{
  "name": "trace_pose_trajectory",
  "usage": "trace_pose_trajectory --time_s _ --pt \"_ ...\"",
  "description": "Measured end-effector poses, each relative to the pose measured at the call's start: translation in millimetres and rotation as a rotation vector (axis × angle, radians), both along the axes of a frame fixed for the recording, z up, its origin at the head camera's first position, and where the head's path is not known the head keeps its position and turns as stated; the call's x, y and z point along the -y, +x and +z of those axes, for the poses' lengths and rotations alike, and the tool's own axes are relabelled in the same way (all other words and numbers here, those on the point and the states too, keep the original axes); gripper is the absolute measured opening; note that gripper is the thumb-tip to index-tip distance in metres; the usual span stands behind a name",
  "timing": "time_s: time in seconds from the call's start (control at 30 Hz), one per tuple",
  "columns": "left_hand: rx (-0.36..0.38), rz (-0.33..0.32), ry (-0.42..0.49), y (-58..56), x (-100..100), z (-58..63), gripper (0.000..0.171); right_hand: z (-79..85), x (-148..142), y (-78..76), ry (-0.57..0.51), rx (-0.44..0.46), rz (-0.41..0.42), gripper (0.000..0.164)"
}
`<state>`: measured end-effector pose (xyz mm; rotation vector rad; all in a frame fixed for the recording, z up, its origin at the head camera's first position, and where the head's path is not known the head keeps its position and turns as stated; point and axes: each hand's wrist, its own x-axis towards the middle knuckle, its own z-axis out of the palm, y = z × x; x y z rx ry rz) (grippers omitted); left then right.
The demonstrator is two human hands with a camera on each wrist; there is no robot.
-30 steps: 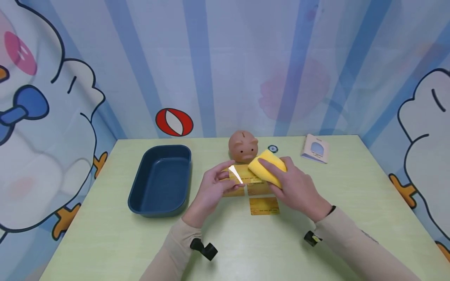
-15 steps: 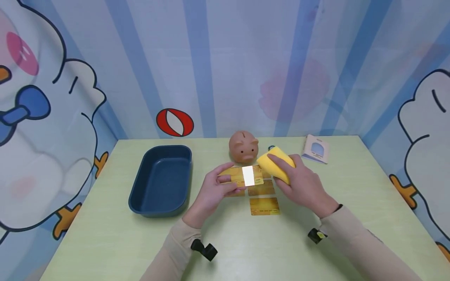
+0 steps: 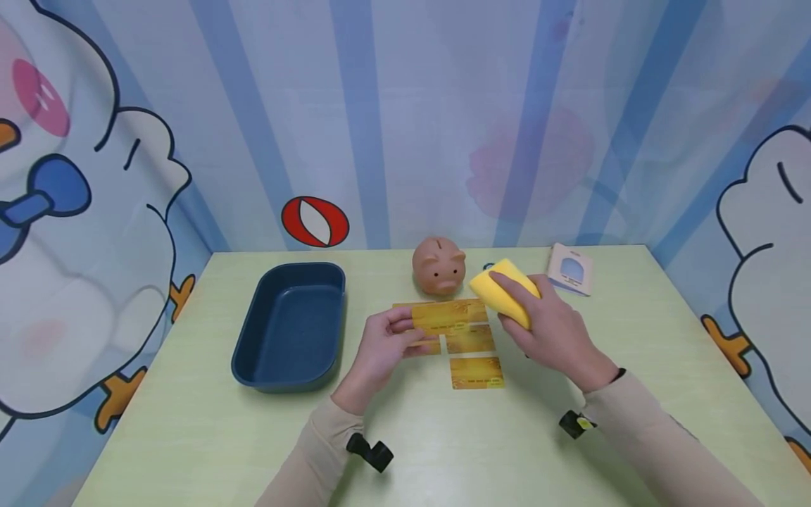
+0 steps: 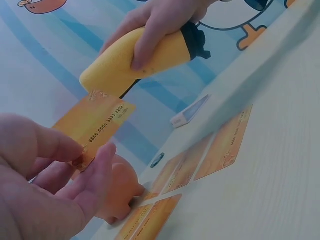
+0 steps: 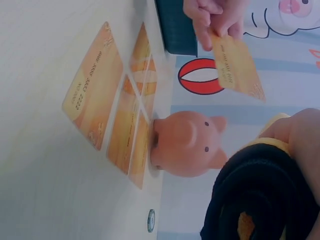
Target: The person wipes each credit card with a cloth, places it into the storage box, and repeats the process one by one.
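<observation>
My left hand [image 3: 382, 345] pinches a gold bank card [image 3: 448, 318] at its left end, thumb against fingers. It holds the card raised over several similar gold cards [image 3: 476, 373] lying in rows on the table; the card's printed number shows in the left wrist view. To the right, my right hand [image 3: 557, 345] grips a rolled cloth [image 3: 489, 292], yellow outside, with a dark inner side [image 5: 260, 185] visible in the right wrist view. The cloth is in the air, near the held card's right end. Behind the cards stands a pinkish-brown piggy bank [image 3: 437, 267].
A dark blue rectangular tray [image 3: 288, 327] stands left of the left hand. At the back right lies a small pale pink booklet [image 3: 570, 269]. A small round disc [image 5: 151, 220] lies near the piggy bank. A printed curtain [image 3: 405, 127] hangs behind the table.
The cloth in my right hand has moved right and slightly back, off the held card. My left hand has tilted the card, so the bright glare on it is gone.
</observation>
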<state>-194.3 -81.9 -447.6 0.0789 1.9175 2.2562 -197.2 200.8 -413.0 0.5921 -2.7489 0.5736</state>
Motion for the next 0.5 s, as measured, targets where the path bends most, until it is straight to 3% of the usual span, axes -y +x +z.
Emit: trace_pose_trajectory --time_s 0.2,0.5 --pt "-0.017 0.054 -0.004 0.0 -2.0 -0.7 0.025 2.4 2.0 0.8 -0.005 -0.014 0.005 0.065" --pt "-0.06 0.073 0.007 -0.6 -3.8 -0.5 0.018 4.7 6.9 2.8 -0.014 -0.023 0.008 0.064"
